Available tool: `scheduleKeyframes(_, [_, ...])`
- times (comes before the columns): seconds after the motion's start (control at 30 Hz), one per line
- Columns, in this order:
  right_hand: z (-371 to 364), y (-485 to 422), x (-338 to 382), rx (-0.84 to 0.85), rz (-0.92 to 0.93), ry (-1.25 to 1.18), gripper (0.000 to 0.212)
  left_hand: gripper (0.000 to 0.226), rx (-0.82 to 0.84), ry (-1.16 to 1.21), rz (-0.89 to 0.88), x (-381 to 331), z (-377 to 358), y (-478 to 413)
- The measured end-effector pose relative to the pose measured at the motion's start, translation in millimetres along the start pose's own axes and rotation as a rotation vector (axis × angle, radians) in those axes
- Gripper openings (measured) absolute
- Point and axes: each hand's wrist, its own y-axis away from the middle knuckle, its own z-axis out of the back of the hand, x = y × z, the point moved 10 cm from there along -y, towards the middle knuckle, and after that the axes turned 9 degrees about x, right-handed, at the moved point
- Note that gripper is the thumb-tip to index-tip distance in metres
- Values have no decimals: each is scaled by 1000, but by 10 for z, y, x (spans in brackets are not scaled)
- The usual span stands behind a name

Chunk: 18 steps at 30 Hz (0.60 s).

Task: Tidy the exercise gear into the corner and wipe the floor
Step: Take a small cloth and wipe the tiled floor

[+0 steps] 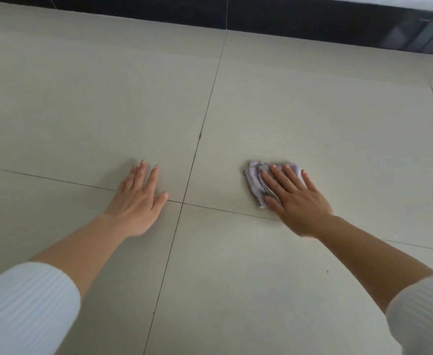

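A crumpled pale lilac cloth (255, 179) lies on the cream tiled floor (312, 111), right of the middle. My right hand (296, 198) presses flat on top of the cloth, fingers spread, covering its right half. My left hand (138, 201) rests flat on the bare tile to the left, palm down, fingers apart, holding nothing. It lies just left of the crossing of two grout lines. No exercise gear is in view.
A black skirting board (312, 19) runs along the wall at the top. Dark grout lines (202, 129) cross the floor between large tiles. A small dark speck (327, 271) lies on the tile near my right forearm.
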Motion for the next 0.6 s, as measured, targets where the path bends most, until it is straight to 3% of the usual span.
scheduleKeyframes(0.1, [60,-298,-51,52,-174,-165,58,68,-51,58,5,139,94,-363])
scheduleKeyframes(0.27, [290,-872,-99,0,-320,-303,59,70,-332,121,-105,209,369,-600])
scheduleKeyframes(0.47, [421,-1453,7,10,-400,-384,59,62,-331,159,-114,252,280,-625])
scheduleKeyframes(0.6, [455,-1421,416,45,-342,-397,59,62,-278,174,-94,258,282,-635])
